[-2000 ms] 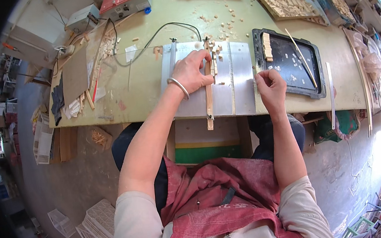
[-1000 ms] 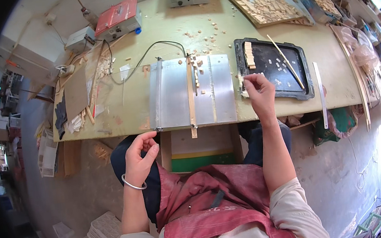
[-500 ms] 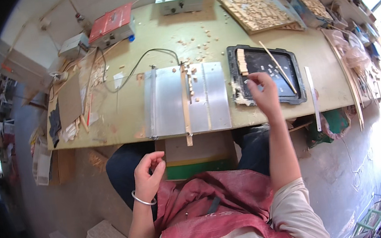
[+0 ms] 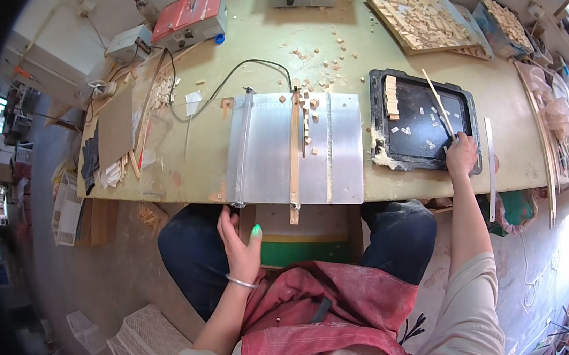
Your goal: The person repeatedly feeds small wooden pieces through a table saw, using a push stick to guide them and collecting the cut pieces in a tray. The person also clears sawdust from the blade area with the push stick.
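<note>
My left hand (image 4: 240,246) is at the bench's front edge, below the aluminium plate (image 4: 343,150), thumb apart from its raised fingers. A green glint shows at the thumb. My right hand (image 4: 461,154) reaches into the right side of the black tray (image 4: 416,159), fingers closed around the lower end of a thin pale stick (image 4: 437,97). A row of wooden blocks (image 4: 392,98) and small white pieces lie in the tray. On the plate are a wooden strip (image 4: 296,166) with clamps and several small wooden cubes (image 4: 307,126).
The bench (image 4: 156,157) holds a red-topped machine (image 4: 189,16), grey boxes, a looping cable, cardboard, a board of blocks (image 4: 420,15), a bin of blocks (image 4: 501,19), a metal ruler (image 4: 489,168) and long strips. An open box (image 4: 304,249) is between my knees.
My left hand left the wooden strip, dropped toward my lap, then rose to the bench's front edge. My right hand moved rightward into the tray and took hold of the stick.
</note>
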Motion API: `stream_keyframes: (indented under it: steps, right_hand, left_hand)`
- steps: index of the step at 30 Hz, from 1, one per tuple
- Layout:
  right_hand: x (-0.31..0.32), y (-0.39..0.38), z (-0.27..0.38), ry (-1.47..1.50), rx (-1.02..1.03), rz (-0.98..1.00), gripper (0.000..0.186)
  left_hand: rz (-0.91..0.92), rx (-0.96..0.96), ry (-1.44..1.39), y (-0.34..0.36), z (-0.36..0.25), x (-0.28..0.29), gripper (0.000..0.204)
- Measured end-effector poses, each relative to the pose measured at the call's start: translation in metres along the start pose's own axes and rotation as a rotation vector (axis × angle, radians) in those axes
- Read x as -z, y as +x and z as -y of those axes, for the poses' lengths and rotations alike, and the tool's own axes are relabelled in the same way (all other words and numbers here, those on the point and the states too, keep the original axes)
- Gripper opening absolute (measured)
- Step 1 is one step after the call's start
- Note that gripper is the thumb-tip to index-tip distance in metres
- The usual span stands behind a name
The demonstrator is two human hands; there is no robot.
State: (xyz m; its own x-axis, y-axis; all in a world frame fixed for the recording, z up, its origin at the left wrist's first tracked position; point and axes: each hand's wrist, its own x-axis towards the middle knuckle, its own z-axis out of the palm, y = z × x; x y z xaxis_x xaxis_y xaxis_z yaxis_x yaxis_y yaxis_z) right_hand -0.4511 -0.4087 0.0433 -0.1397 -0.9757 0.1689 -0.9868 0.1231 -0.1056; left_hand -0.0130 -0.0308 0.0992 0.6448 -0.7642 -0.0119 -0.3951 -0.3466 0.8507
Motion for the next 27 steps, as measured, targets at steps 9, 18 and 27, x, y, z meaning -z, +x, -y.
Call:
stream_keyframes:
  steps: [9, 18, 27]
  right_hand:
    - [0.026, -0.011, -0.028, 0.58, 0.014, -0.155, 0.014]
    - [0.097, -0.053, 0.093, 0.926, 0.388, 0.249, 0.012]
    - [0.09, -0.026, 0.158, 0.686, 0.525, 0.151, 0.014]
  left_hand:
    - [-0.011, 0.162, -0.609, 0.033, -0.004, -0.014, 0.077]
    - [0.034, 0.037, -0.269, 0.021, 0.002, -0.031, 0.072]
    - [0.142, 0.039, -0.497, 0.055, 0.018, -0.033, 0.068]
